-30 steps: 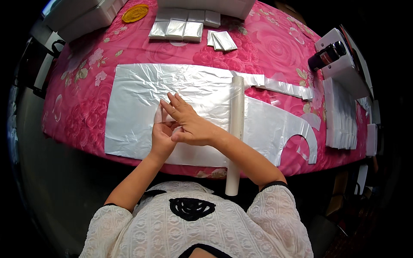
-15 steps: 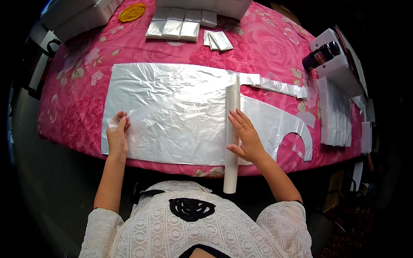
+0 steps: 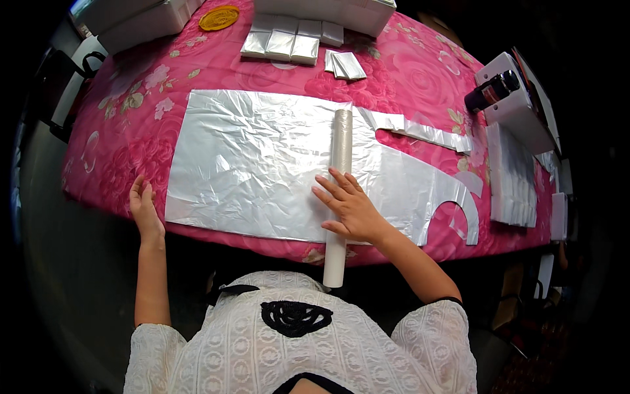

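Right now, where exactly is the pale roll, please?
In the head view, the pale roll lies slightly right of centre, across the silvery plastic sheet, beneath the right hand, its near end projecting past the front edge of the pink table.

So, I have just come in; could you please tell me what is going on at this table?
The person's right hand is spread on a pale roll, which lies across a shiny, wrinkled plastic sheet. The roll's near end sticks out past the edge of the pink flowered tablecloth. The left hand is beside the sheet's left edge, fingers bent; I cannot make out anything in it. Silvery packets sit beyond the sheet.
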Tool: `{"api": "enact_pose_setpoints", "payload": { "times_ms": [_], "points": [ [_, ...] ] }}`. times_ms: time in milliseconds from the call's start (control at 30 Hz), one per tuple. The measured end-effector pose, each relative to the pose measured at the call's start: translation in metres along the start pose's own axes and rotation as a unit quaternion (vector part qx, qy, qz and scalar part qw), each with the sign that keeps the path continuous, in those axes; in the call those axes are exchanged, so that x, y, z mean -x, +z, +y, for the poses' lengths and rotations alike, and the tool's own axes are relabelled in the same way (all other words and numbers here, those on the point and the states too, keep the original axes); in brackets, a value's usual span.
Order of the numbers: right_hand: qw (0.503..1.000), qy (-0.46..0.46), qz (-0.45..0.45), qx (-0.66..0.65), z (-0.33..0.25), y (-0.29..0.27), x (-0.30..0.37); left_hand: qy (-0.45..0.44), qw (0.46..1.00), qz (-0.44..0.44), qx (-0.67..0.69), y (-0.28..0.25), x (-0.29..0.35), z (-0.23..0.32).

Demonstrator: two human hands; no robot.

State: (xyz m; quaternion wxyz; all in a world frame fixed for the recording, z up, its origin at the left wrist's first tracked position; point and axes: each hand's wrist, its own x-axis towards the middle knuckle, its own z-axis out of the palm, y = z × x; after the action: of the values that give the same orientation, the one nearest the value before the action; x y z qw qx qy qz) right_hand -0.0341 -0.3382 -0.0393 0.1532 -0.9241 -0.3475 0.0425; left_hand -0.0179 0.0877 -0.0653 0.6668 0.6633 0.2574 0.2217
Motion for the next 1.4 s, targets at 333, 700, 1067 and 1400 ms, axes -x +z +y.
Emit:
{"api": "enact_pose_setpoints", "payload": {
  "times_ms": [333,700,1067,1400],
  "points": [
    [0.951,-0.164,0.088,-0.246,-0.076,-0.003,-0.119,0.038,0.993,-0.11,-0.014,-0.027,0.038,0.007],
    [0.965,-0.259,-0.007,-0.025,-0.097,0.062,-0.228,-0.097,0.972,-0.204,-0.07,-0.069,0.1,-0.013],
    [0.899,0.151,0.298,-0.284,-0.178,0.112,-0.264,-0.243,0.912,-0.312,-0.112,-0.065,0.098,0.003],
    [0.607,0.173,0.133,-0.764,-0.124,0.003,-0.214,-0.279,0.847,-0.451,0.012,-0.009,0.105,0.045]
  ]
}}
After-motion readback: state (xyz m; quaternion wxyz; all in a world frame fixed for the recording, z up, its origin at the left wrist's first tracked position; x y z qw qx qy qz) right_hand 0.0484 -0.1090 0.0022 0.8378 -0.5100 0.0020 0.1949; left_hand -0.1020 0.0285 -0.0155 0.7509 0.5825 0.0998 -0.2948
